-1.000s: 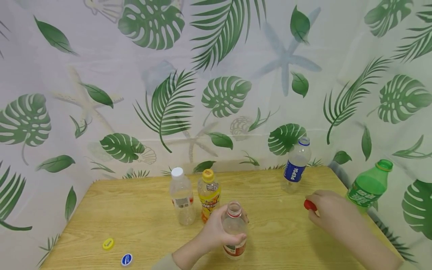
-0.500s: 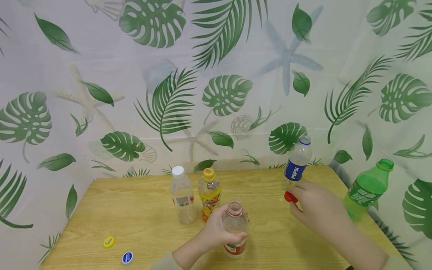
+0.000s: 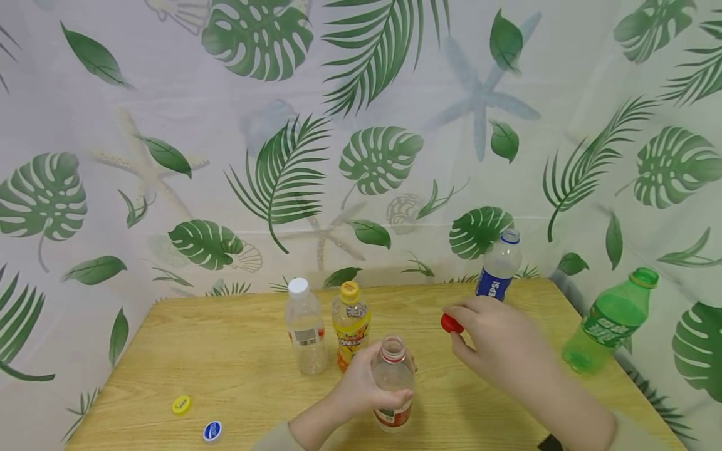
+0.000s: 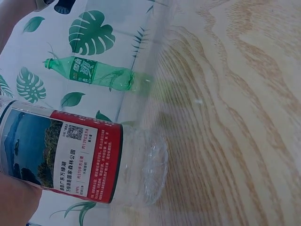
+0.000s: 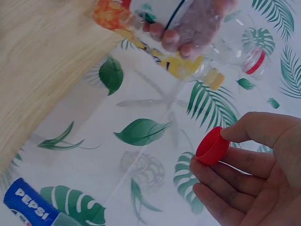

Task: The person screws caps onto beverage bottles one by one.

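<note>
My left hand (image 3: 366, 385) grips a clear plastic bottle (image 3: 393, 376) with a red label, upright on the wooden table; its mouth has a red ring and no cap. In the left wrist view the label of this bottle (image 4: 80, 155) shows a lake picture and a QR code. My right hand (image 3: 496, 344) pinches a red bottle cap (image 3: 451, 323) between thumb and fingers, in the air to the right of the bottle. In the right wrist view the hollow side of the red cap (image 5: 213, 146) shows. Part of the Pepsi bottle (image 3: 499, 266) is hidden behind my right hand.
A white-capped clear bottle (image 3: 305, 329) and a yellow-capped drink bottle (image 3: 350, 326) stand left of the held bottle. An open green bottle (image 3: 612, 322) stands at the right edge. A yellow cap (image 3: 182, 404) and a blue cap (image 3: 212, 431) lie at the front left of the table (image 3: 254, 351).
My right hand has carried the red cap leftward from beside the green bottle, past the Pepsi bottle, toward the held bottle. The left hand and its bottle have stayed in place.
</note>
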A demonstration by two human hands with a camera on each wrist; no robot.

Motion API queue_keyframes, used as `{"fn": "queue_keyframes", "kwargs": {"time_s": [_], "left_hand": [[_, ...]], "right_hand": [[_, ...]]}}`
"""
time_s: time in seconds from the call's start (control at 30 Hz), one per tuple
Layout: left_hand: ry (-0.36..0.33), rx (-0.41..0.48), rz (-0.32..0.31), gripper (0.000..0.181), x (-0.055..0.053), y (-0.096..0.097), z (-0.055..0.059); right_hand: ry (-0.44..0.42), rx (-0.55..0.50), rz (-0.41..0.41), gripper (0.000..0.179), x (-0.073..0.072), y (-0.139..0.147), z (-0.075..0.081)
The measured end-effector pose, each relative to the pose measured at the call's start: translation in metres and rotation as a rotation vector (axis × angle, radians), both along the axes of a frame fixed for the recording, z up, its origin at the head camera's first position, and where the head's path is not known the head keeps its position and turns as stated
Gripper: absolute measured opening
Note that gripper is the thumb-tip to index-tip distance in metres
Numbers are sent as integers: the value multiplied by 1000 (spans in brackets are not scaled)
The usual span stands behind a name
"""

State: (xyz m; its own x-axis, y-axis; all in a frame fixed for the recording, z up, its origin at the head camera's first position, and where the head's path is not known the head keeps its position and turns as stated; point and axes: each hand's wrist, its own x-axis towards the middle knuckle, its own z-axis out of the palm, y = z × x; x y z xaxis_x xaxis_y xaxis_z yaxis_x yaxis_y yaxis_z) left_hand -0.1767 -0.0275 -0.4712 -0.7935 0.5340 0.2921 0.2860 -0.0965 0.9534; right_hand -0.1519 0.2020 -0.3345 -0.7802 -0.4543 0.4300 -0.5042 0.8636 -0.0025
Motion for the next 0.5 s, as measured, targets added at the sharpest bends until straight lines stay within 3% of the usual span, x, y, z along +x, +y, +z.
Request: {"fn": "queue_keyframes", "kwargs": {"time_s": [0.5], "left_hand": [[-9, 1, 9, 47, 0, 0, -1]], "right_hand": [[98, -31, 125, 26, 5, -27, 11]]}}
